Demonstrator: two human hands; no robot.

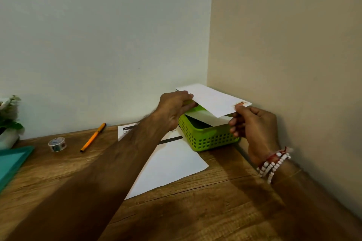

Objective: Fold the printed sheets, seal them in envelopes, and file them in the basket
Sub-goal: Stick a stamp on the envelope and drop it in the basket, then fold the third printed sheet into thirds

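Note:
A white envelope point(213, 99) with a small stamp at its right end hangs tilted just above the green plastic basket point(207, 139) in the table's back right corner. My left hand point(174, 107) pinches the envelope's left end, and my right hand point(248, 121) pinches its right end by the stamp. Another white envelope point(207, 118) lies across the basket's top under the held one. A printed sheet point(168, 162) lies flat on the wooden table point(215, 201) in front of the basket, partly under my left forearm.
An orange pen point(93, 137) and a roll of tape point(57, 144) lie at the back left. A teal tray point(11, 162) and a white potted plant point(8, 121) sit at the left edge. Walls close in behind and to the right of the basket.

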